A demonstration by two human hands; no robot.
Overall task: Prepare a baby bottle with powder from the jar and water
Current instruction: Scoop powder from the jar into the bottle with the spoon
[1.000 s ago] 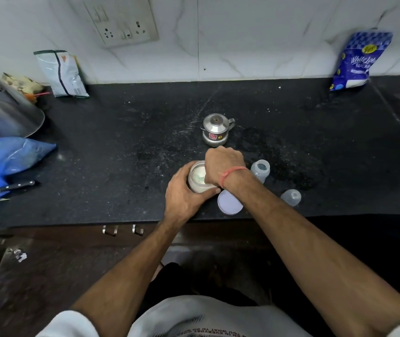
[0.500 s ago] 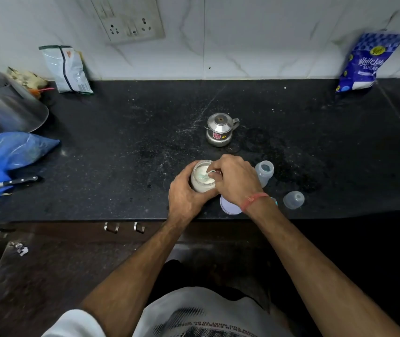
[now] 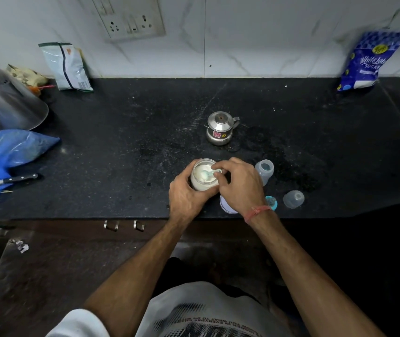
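Left hand: wrapped around the side of the jar, pinning it to the counter near the front edge.
Right hand: fingertips pinched on the handle of a pale scoop; the scoop's bowl lies down in the jar.
Powder: white, filling the jar close to its rim, just under the pinch.
Change: a second ago the right hand covered the jar mouth from above, wrist bent over it; it has since swung back toward the person, so the mouth is open to view and the scoop shows.
Meaning: the scoop is loaded or loading, by my reading; no powder has reached the bottle yet.
Bottle: uncapped, upright, just to the right of the pinching hand, close but not touching it.
Jar lid: flat on the counter below the right palm, partly hidden.
Teat ring: teal, beside the right wrist.
Clear cap: further right of the wrist.
Steel pot: lidded, beyond both hands; likely the water.
Next: lift the scoop level and carry it the short way right to the narrow bottle mouth; spilling is the risk.
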